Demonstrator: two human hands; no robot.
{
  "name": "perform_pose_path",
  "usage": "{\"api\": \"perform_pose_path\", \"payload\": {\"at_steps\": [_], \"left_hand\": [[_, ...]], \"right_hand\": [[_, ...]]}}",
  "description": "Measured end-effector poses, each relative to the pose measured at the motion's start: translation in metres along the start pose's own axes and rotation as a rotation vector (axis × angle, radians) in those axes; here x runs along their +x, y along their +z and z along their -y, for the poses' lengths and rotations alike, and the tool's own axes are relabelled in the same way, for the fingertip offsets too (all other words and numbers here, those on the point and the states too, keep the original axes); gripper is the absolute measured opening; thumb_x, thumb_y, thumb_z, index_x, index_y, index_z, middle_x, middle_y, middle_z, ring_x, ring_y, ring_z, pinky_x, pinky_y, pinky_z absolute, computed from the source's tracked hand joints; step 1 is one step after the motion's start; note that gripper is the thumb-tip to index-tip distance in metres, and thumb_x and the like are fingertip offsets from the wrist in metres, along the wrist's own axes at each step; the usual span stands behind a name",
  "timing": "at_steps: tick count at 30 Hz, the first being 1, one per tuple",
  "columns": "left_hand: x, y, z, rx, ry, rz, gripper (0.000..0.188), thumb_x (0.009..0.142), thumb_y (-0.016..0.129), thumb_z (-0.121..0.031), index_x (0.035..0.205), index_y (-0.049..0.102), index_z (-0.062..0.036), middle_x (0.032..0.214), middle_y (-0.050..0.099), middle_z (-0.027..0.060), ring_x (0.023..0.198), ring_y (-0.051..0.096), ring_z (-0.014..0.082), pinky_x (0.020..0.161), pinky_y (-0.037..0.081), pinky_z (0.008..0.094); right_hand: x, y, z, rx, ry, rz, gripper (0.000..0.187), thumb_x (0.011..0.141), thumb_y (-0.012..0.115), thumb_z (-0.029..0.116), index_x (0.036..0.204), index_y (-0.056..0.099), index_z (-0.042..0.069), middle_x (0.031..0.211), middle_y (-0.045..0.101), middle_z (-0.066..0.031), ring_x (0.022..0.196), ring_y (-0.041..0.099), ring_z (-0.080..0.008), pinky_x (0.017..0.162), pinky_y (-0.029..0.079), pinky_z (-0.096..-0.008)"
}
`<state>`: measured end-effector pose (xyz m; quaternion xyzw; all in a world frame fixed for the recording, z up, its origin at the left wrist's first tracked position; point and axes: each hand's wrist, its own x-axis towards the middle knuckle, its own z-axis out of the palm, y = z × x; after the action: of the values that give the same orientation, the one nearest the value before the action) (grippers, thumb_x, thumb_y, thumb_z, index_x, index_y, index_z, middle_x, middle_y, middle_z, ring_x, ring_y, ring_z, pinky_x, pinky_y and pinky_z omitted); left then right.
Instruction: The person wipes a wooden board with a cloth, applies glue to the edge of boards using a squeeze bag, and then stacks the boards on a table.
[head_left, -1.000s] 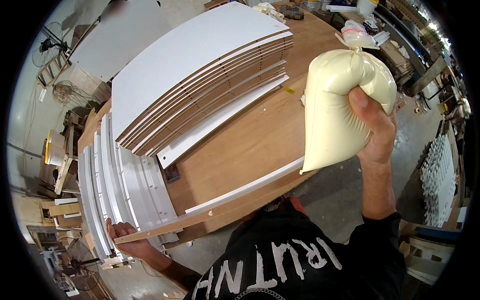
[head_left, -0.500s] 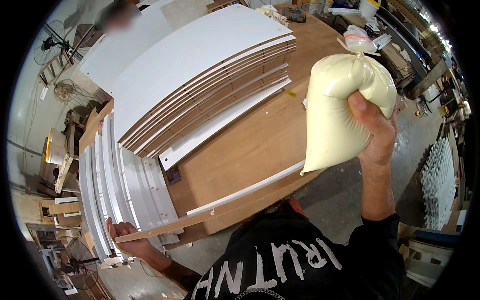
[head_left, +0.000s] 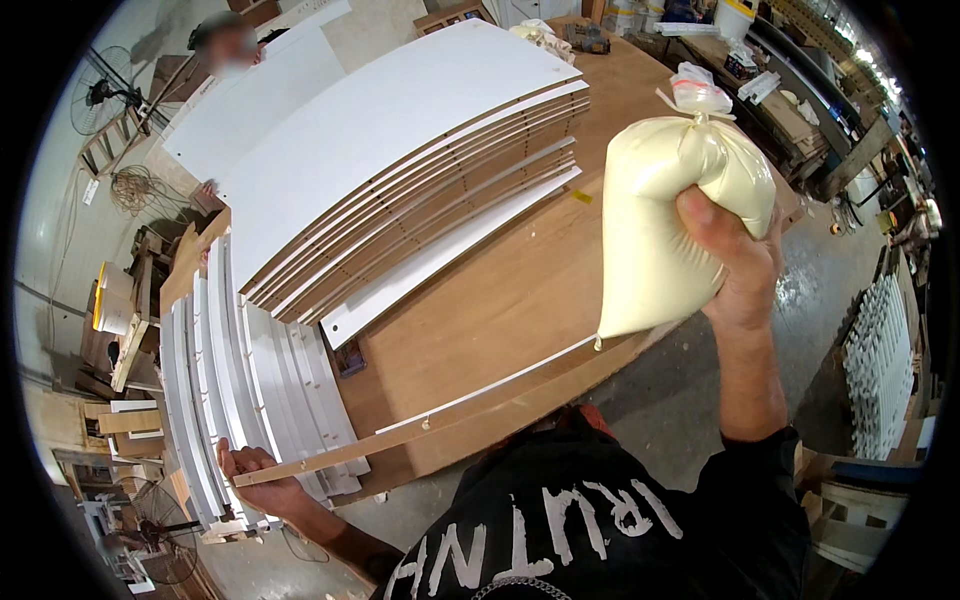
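My right hand [head_left: 738, 262] is closed round a tied plastic bag [head_left: 655, 225] full of pale yellow, creamy stuff. The bag's pointed lower corner hangs by the far end of a long narrow board [head_left: 480, 400]; whether they touch I cannot tell. This board has a bare brown edge turned up, with small pale dabs along it, and a white face. At its near left end my left hand [head_left: 262, 482] grips it from below, fingers curled. The board's far end is partly hidden behind the bag.
A brown worktable [head_left: 470, 310] carries a stack of white panels [head_left: 400, 130] with drilled brown edges. Several long white strips [head_left: 290, 380] lie at the left. Another person [head_left: 225, 45] stands at the far left behind a white panel. A fan [head_left: 100, 88] stands beyond.
The bag and my right hand have shifted slightly left. The narrow board has tilted, so less of its white face shows. The person at the back shows more in view.
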<state>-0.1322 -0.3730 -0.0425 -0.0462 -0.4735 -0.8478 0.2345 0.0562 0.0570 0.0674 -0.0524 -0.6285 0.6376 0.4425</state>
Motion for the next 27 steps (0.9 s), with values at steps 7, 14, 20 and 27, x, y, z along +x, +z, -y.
{"api": "perform_pose_path", "payload": {"at_steps": [7, 14, 20, 27], "left_hand": [[0.001, -0.011, 0.004, 0.075, 0.040, -0.072, 0.030, 0.091, 0.050, -0.017, 0.109, 0.053, 0.0062, 0.055, 0.037, -0.0025, 0.042, 0.034, 0.0048, 0.036, 0.030, 0.0187], [0.000, 0.017, 0.002, 0.128, 0.024, -0.215, 0.026, 0.090, 0.053, -0.027, 0.089, 0.060, -0.0015, 0.050, 0.036, -0.0039, 0.040, 0.033, 0.0044, 0.037, 0.025, 0.0186], [0.001, -0.005, -0.006, 0.203, 0.138, -0.277, 0.027, 0.088, 0.057, -0.029, 0.082, 0.062, -0.0037, 0.052, 0.036, -0.0048, 0.042, 0.033, 0.0047, 0.038, 0.026, 0.0208], [0.003, 0.023, 0.028, 0.149, 0.102, -0.254, 0.026, 0.087, 0.058, -0.028, 0.081, 0.062, -0.0033, 0.055, 0.038, -0.0055, 0.046, 0.036, 0.0047, 0.041, 0.027, 0.0200]], "right_hand": [[0.010, -0.043, -0.017, 0.168, -0.024, -0.350, 0.041, 0.091, 0.050, 0.024, 0.125, 0.049, 0.001, 0.120, 0.055, -0.0177, 0.101, 0.061, -0.0209, 0.076, 0.054, -0.0315], [0.037, -0.090, 0.002, 0.935, 0.122, 0.400, 0.060, 0.095, 0.037, 0.047, 0.143, 0.026, 0.013, 0.142, 0.034, -0.0176, 0.104, 0.055, -0.0332, 0.073, 0.052, -0.0426], [0.074, -0.072, 0.036, 1.129, 0.197, 0.322, 0.066, 0.092, 0.042, 0.049, 0.145, 0.020, 0.015, 0.148, 0.022, -0.0187, 0.122, 0.041, -0.0341, 0.088, 0.045, -0.0494], [0.009, -0.092, 0.023, 1.126, 0.077, 0.304, 0.075, 0.087, 0.042, 0.061, 0.146, 0.013, 0.026, 0.147, 0.017, -0.0206, 0.128, 0.034, -0.0395, 0.082, 0.048, -0.0603]]}}
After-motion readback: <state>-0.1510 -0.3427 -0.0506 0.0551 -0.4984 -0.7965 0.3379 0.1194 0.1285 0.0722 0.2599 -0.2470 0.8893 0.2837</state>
